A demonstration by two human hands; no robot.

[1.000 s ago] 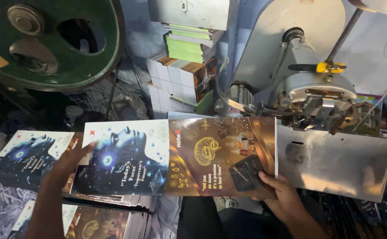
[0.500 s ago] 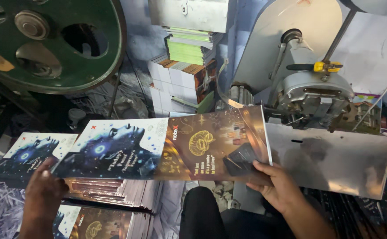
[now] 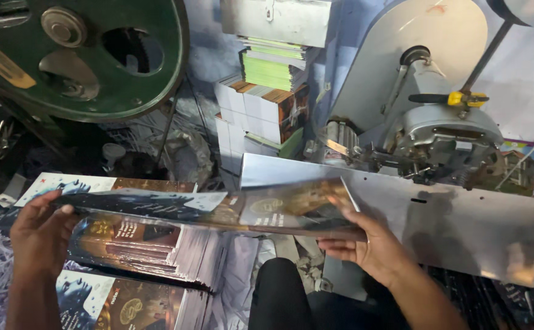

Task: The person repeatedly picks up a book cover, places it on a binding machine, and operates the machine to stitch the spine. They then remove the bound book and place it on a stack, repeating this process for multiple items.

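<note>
I have one printed cover sheet spread flat between my hands, held almost edge-on above the stack of covers and just in front of the steel plate of the machine. By my reading this is the carrying step: the sheet is off the pile and level, not yet on the plate. What it calls for next, I judge, is keeping the sheet taut and square so its right edge meets the plate cleanly, without buckling in the middle. My left hand is closed on the sheet's left end, thumb on top, fingers curled beneath. My right hand grips the right end from below, thumb pressed over the brown half, fingers folded under it. Both grasps are firm pinches, neither hand slack. More covers lie lower left, and bundled books sit behind.
</note>
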